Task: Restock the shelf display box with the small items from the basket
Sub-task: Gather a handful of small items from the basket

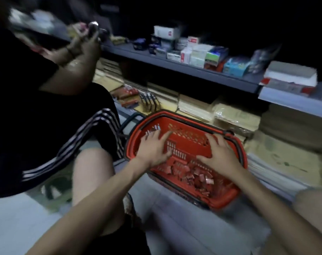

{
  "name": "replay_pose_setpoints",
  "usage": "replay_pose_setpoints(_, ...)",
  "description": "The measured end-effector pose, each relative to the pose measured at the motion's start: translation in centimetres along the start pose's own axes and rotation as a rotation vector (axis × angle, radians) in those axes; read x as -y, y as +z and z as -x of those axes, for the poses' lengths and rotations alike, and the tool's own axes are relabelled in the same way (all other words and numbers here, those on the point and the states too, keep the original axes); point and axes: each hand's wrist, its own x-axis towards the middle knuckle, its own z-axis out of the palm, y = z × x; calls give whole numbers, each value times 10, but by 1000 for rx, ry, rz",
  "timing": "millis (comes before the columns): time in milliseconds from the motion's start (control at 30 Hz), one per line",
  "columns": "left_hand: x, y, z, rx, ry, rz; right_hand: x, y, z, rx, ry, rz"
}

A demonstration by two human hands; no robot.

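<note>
On floor below dark shelf (174, 65): red basket (227, 201), plastic, slotted walls and base, dark handles folded down along rim. Small items (198, 178) are red-and-white packets, blocky, heaped loose at basket's near end; a few more lie in far-left corner.

Left hand (152, 148) is inside basket, palm down, fingers splayed wide, holding nothing visible. Fingertips sit just beside the corner packets.

Right hand (219, 153) is over basket's middle, palm down, fingers spread, nothing gripped. Main heap lies just nearer than both hands. Contact with base: cannot tell.

Shelf carries small cartons (198, 54), blurred. Brown paper stacks (193, 105) lie underneath. Second person (94, 129) crouches at left in striped black shorts.
</note>
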Motion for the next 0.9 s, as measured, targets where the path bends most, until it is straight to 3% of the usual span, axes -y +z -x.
replay_pose_setpoints(367, -2, -32, 3, -65, 117, -41, 2, -21, 4, -4, -23, 157)
replay_pose_setpoints(667, 6, -15, -8, -30, 221, -107, 1, -15, -7, 153, -106, 333)
replay_pose_setpoints(900, 27, 34, -31, 79, 81, -69, -38, 28, -33, 303, -99, 424)
